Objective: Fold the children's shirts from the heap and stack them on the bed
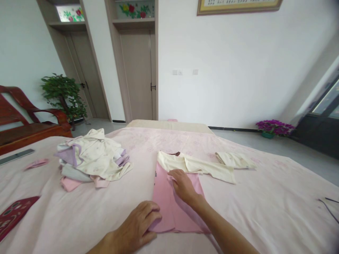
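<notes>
A pink shirt [165,208] with cream sleeves and a dark collar lies folded lengthwise on the bed, its hem nearest me. Its cream sleeve [212,170] stretches out to the right. At the near left corner of the hem, my left hand [139,224] is closed, with the edge of the cloth between fingers and thumb. My right hand [182,187] rests on the upper body of the shirt just below the sleeve, fingers extended over the fabric; its thumb is mostly hidden.
A heap of clothes [92,158] sits on the left of the pale pink bedspread [265,204]. Beyond the sleeve lies a folded cream garment [235,160]. Around the edges are a red printed item [17,215], a pink cloth piece [37,163], a flat grey device [17,156] and a dark cord [328,210].
</notes>
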Available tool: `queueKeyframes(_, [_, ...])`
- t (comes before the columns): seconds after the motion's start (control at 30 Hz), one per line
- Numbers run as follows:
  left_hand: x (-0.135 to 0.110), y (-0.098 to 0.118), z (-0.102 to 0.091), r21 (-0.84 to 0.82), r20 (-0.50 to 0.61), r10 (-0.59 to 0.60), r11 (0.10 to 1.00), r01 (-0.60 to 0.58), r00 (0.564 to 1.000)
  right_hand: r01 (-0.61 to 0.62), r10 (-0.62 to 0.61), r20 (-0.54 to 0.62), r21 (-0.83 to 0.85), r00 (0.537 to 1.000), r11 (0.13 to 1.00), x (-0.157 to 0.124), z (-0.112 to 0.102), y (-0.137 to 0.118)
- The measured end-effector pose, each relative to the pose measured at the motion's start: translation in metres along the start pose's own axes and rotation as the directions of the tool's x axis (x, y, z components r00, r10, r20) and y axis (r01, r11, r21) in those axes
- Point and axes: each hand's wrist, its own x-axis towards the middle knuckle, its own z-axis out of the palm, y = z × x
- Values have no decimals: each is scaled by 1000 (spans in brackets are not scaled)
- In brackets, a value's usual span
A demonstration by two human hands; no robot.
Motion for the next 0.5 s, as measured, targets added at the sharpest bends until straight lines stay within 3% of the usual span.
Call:
queueKeyframes(0.13, [-10, 5, -2, 39, -75, 0, 999, 3, 997, -137, 145, 93, -79, 985, 987, -11, 6, -26])
queueKeyframes(0.27, [-10, 4, 4, 123, -127, 8, 992, 8, 992, -278, 317, 208, -198, 925, 940, -25, 1, -45])
queueKeyframes(0.37, [-11, 2, 7, 151, -151, 17, 988, 6, 988, -299, 355, 284, -223, 891, 928, -35, -1, -57])
queueKeyframes(0.5, [-15, 1, 6, 151, -159, 11, 988, 13, 987, -323, 333, 341, -88, 879, 942, -45, 3, -66])
